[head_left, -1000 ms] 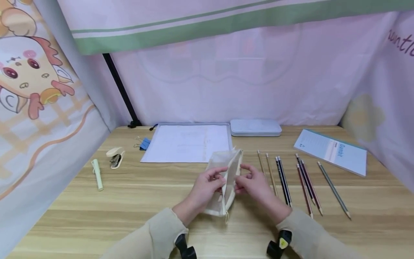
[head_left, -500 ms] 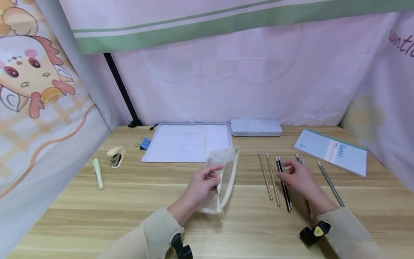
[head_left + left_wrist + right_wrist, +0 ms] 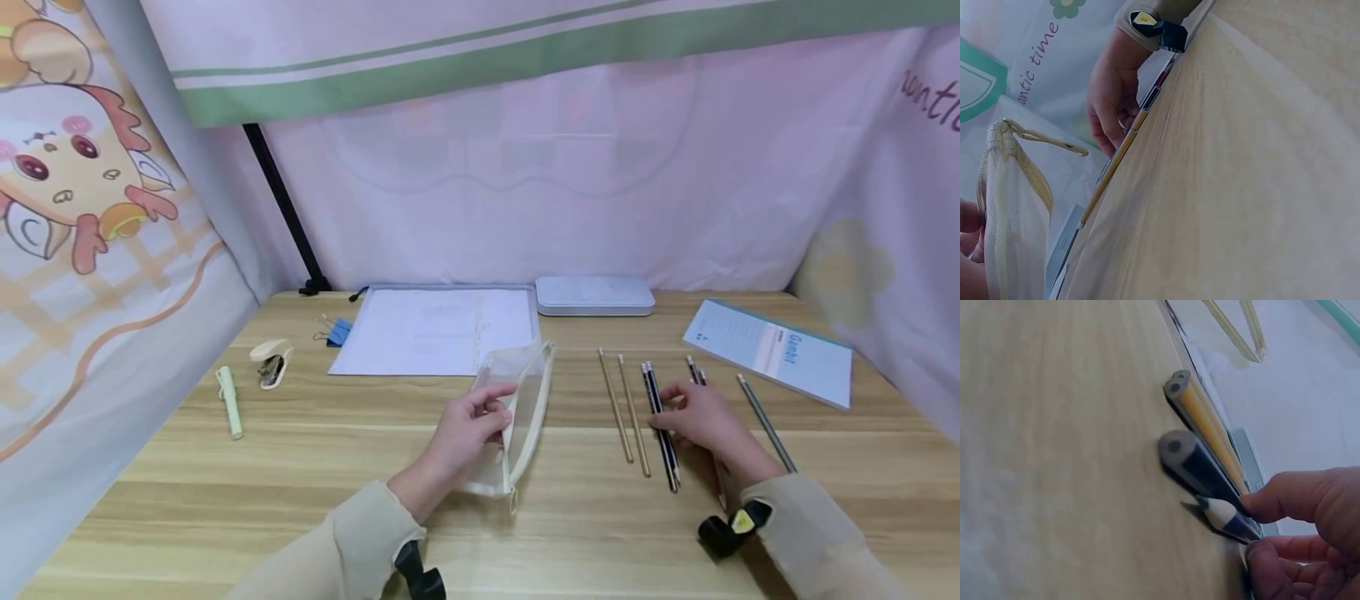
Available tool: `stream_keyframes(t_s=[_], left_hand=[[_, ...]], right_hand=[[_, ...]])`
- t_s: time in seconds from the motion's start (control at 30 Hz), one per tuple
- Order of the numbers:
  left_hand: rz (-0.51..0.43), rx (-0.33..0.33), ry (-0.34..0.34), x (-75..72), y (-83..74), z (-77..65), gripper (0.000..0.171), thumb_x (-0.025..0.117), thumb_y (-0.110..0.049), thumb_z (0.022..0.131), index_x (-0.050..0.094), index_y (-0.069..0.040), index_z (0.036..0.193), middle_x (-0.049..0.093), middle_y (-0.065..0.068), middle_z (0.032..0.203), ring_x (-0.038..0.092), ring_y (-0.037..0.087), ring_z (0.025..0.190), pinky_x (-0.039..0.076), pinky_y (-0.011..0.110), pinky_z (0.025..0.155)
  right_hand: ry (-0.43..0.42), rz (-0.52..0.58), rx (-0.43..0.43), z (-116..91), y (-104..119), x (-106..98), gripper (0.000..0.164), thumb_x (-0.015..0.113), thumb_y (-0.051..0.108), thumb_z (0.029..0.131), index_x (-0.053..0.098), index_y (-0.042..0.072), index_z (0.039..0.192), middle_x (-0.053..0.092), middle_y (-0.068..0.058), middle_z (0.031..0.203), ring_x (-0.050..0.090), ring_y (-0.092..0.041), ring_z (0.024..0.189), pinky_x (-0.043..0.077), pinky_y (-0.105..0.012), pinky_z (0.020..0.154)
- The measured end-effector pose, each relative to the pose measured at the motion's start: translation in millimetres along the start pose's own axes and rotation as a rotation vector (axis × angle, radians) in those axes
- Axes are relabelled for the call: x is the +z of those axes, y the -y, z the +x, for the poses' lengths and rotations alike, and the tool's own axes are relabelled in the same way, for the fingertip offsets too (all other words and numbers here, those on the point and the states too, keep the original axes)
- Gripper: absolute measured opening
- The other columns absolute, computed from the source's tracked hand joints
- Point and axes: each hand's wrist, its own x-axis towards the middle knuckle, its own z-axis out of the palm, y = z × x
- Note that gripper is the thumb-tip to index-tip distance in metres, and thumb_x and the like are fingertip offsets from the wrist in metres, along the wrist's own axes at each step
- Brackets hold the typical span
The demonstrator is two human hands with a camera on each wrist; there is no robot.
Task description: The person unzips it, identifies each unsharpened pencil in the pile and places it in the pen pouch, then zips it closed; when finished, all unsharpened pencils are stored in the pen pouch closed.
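Head view: dark pencils [image 3: 667, 454] lie on the table [image 3: 337, 467], just left of the right hand [image 3: 705, 418], pinched between its thumb and fingers; long axis runs away from the person (left hand [image 3: 467, 429] well apart, pinching the mesh pouch [image 3: 531, 408]).

In your head view, the notepad [image 3: 768, 353] at 3 o'clock carried blue lettering you could read as "Gambi", its last letter unclear, beside smaller print too fine to read. At 2 o'clock, script on the cloth [image 3: 911, 167] was cut off; your left wrist view gave "antic time" at 10 o'clock. Your right strap [image 3: 758, 512], at 4 o'clock, bore a yellow sign, its detail too small.
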Motion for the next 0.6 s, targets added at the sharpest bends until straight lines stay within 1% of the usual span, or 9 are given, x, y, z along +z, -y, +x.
stream_keyframes(t_s=[0.17, 0.27, 0.4, 0.47, 0.6], left_hand=[[0.004, -0.005, 0.007, -0.5, 0.0, -0.4, 0.037, 0.055, 0.007, 0.084, 0.053, 0.009, 0.121, 0.051, -0.002, 0.077, 0.049, 0.006, 0.067, 0.046, 0.019, 0.059], [0.009, -0.013, 0.018, -0.8, 0.0, -0.5, 0.038, 0.054, 0.007, 0.084, 0.052, 0.01, 0.122, 0.052, -0.002, 0.077, 0.049, 0.006, 0.067, 0.047, 0.019, 0.058], [0.009, -0.016, 0.031, -1.2, 0.3, -1.1, 0.038, 0.054, 0.006, 0.085, 0.051, 0.01, 0.123, 0.052, -0.002, 0.077, 0.049, 0.006, 0.066, 0.047, 0.019, 0.058], [0.004, -0.016, 0.032, -1.1, 0.4, -1.1, 0.038, 0.054, 0.006, 0.085, 0.052, 0.01, 0.123, 0.052, -0.003, 0.077, 0.049, 0.006, 0.066, 0.047, 0.019, 0.058], [-0.004, -0.024, 0.033, -0.9, 0.2, -0.9, 0.038, 0.054, 0.006, 0.085, 0.053, 0.009, 0.122, 0.052, -0.003, 0.078, 0.049, 0.007, 0.066, 0.047, 0.02, 0.057]], right_hand=[[0.045, -0.06, -0.023, 4.2, 3.1, -1.6, 0.057, 0.068, 0.02, 0.078, 0.045, -0.01, 0.12, 0.058, -0.011, 0.077, 0.056, -0.015, 0.057, 0.051, -0.029, 0.054], [0.064, -0.099, -0.029, 5.6, 5.4, -3.7, 0.059, 0.066, 0.019, 0.078, 0.043, -0.012, 0.122, 0.058, -0.009, 0.075, 0.055, -0.015, 0.057, 0.049, -0.029, 0.054], [0.06, -0.119, -0.004, 6.0, 4.4, -7.2, 0.058, 0.062, 0.018, 0.078, 0.042, -0.014, 0.123, 0.056, -0.008, 0.07, 0.054, -0.015, 0.054, 0.046, -0.03, 0.052], [0.051, -0.102, 0.01, 5.5, 1.7, -8.9, 0.058, 0.06, 0.018, 0.08, 0.041, -0.015, 0.123, 0.055, -0.009, 0.069, 0.053, -0.015, 0.053, 0.045, -0.03, 0.052], [0.016, -0.013, 0.018, 2.4, -4.1, -11.2, 0.056, 0.058, 0.015, 0.082, 0.039, -0.015, 0.126, 0.056, -0.015, 0.082, 0.055, -0.016, 0.056, 0.048, -0.031, 0.053]])
